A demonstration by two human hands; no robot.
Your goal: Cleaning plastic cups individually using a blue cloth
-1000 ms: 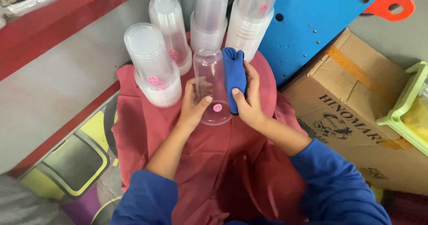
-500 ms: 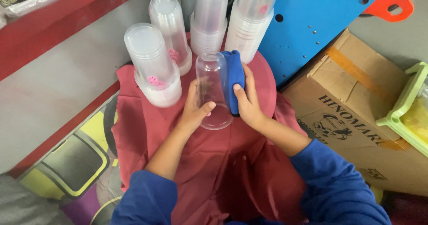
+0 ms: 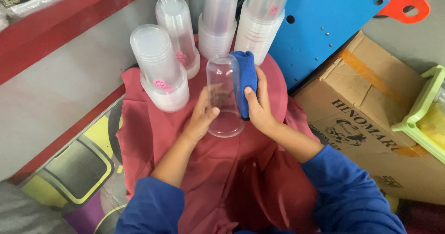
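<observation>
The head camera, the only view, looks down on a round stand draped in a red cloth. At its middle the person holds a clear plastic cup upside down, closed bottom away from the camera and open rim toward it, tilted a little and lifted just off the red cloth.

The left hand wraps the cup's left side near the rim, fingers curled around the wall and thumb lying across the front. The right hand is closed on a folded blue cloth and presses it flat against the cup's right side, thumb on the near face of the cloth, fingers behind it.

On the far side of the stand rise four stacks of like cups, all inverted: a short wide stack at the far left, a slimmer stack beside it, and two tall stacks and behind the held cup. Small pink stickers show on several of them.

To the right lean a blue panel and a cardboard box; a light green tray sits at the right edge.

The cup looks thin-walled and very light, likely smooth and slippery, and it would probably flex or crack under a hard squeeze. The stiffer rim looks the safest place to hold it, as the left hand does, with only light pressure from the soft blue cloth.
</observation>
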